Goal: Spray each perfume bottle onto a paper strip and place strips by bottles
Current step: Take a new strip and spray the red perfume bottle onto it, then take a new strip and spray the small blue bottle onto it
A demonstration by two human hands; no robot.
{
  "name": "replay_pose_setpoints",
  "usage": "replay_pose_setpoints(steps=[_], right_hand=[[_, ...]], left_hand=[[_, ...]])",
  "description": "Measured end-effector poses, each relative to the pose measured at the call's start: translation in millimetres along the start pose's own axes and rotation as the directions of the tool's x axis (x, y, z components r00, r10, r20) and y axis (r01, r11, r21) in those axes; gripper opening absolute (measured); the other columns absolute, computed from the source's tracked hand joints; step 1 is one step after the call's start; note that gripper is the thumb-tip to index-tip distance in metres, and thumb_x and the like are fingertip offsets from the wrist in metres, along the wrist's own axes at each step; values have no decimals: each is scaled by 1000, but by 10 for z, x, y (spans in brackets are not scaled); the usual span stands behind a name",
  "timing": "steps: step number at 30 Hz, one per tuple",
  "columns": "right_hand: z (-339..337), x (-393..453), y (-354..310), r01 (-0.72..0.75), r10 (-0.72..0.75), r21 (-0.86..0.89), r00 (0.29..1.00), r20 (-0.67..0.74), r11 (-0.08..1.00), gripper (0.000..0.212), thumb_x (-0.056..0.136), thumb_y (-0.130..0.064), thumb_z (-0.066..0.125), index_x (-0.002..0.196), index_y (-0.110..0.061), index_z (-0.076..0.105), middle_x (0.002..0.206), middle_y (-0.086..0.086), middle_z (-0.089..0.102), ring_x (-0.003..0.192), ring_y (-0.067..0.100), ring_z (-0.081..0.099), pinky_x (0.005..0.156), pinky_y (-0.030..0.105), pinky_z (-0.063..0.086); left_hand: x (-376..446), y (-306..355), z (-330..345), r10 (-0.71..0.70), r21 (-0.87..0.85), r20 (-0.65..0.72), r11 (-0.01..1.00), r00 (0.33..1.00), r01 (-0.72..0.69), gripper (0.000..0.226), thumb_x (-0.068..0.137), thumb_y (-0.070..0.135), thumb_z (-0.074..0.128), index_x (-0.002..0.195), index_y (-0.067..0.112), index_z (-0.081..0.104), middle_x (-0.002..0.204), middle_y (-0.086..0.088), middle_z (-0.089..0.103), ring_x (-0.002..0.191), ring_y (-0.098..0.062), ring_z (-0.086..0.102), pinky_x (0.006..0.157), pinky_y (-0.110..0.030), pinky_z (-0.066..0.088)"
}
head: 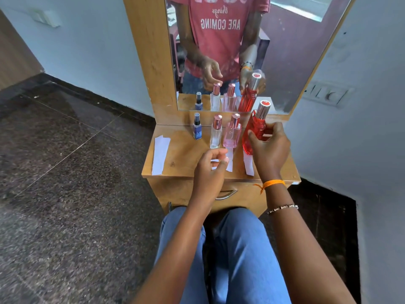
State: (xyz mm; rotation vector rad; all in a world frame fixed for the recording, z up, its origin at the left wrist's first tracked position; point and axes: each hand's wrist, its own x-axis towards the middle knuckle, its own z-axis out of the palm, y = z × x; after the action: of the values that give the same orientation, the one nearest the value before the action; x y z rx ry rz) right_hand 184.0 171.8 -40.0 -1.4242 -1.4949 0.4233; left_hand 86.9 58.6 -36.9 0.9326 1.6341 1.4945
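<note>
We read text in only one place: the mirror [241, 51] reflects a red T-shirt [221, 29] with white print, and the letters appear reversed there. The bottom line reads "ARE COMING" in block capitals. Above it sits a smaller cursive word that we take for "things", though the script is hard to make out. Over that runs a row of large rounded letters with little bear faces inside them, cut off by the top edge, so we cannot read the word. The pink bottle [231, 134] carries faint marks on its glass, too small for us to read.
</note>
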Motion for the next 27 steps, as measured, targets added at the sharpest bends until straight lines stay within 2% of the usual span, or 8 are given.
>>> replay_pose_setpoints(steps=[6, 10, 12, 16, 19, 21, 25, 27], right_hand=[[61, -54, 16, 30, -33, -85, 999, -26, 996, 29, 76, -31, 74, 90, -13, 56, 92, 2, 69, 78, 21, 62, 60, 24, 31], [23, -84, 19, 33, -34, -78, 999, -3, 996, 36, 77, -35, 74, 97, -13, 53, 96, 2, 66, 79, 22, 61, 62, 26, 34], [-39, -140, 12, 33, -36, -60, 999, -40, 998, 38, 80, -39, 70, 99, -13, 50, 94, 3, 60, 77, 23, 58, 62, 29, 37], [-157, -380, -63, 85, -82, 21, 993, -90, 996, 14, 89, -23, 59, 89, -12, 50, 82, -1, 53, 69, 21, 52, 61, 30, 36], [-158, -593, -175, 113, -119, 117, 992, 47, 987, 9, 90, -16, 59, 83, -13, 55, 71, -8, 55, 61, 13, 50, 57, 28, 37], [-97, -696, -273, 119, -148, 172, 975, 168, 978, 13, 90, -18, 61, 78, -14, 57, 64, -7, 56, 55, 10, 50, 53, 28, 37], [155, -788, -515, 101, -209, 257, 876, 436, 961, 16, 88, -13, 62, 73, -12, 61, 61, -6, 56, 55, 15, 54, 56, 31, 45], [335, -815, -618, 53, -191, 254, 808, 557, 966, 15, 87, -7, 61, 73, -12, 61, 60, -4, 58, 56, 22, 60, 57, 35, 51]], left_hand=[[14, -14, 3, -7, -3, 1, 1000, 1000, 7, 18, 91, 16, 52, 104, 25, 62, 102, 15, 60, 99, -10, 58, 83, -23, 47], [-10, -20, 8, -18, 1, 12, 1000, 1000, 18, 18, 92, 19, 53, 105, 26, 62, 107, 11, 61, 102, -10, 57, 83, -23, 48], [-28, -21, 8, -20, 5, 16, 1000, 1000, 20, 18, 92, 20, 52, 105, 27, 62, 108, 11, 61, 102, -9, 57, 85, -25, 49], [-62, -32, -27, 11, 20, 4, 1000, 1000, -11, 19, 92, 16, 50, 103, 27, 62, 104, 13, 62, 97, -3, 57, 83, -18, 46], [-99, -51, -119, 51, 31, -26, 998, 998, -50, 22, 93, 11, 48, 102, 26, 63, 100, 13, 63, 92, 4, 58, 77, -6, 43], [-118, -64, -212, 77, 58, -67, 996, 995, -73, 24, 93, 7, 46, 103, 21, 64, 102, 8, 65, 94, 2, 59, 77, -5, 42], [-106, -87, -460, 134, 180, -216, 979, 967, -96, 26, 91, -1, 45, 103, 12, 63, 108, -2, 64, 104, -16, 58, 92, -30, 46], [-81, -107, -604, 185, 295, -306, 951, 934, -92, 29, 88, -5, 45, 103, 12, 63, 106, -1, 60, 103, -22, 56, 91, -34, 44]])
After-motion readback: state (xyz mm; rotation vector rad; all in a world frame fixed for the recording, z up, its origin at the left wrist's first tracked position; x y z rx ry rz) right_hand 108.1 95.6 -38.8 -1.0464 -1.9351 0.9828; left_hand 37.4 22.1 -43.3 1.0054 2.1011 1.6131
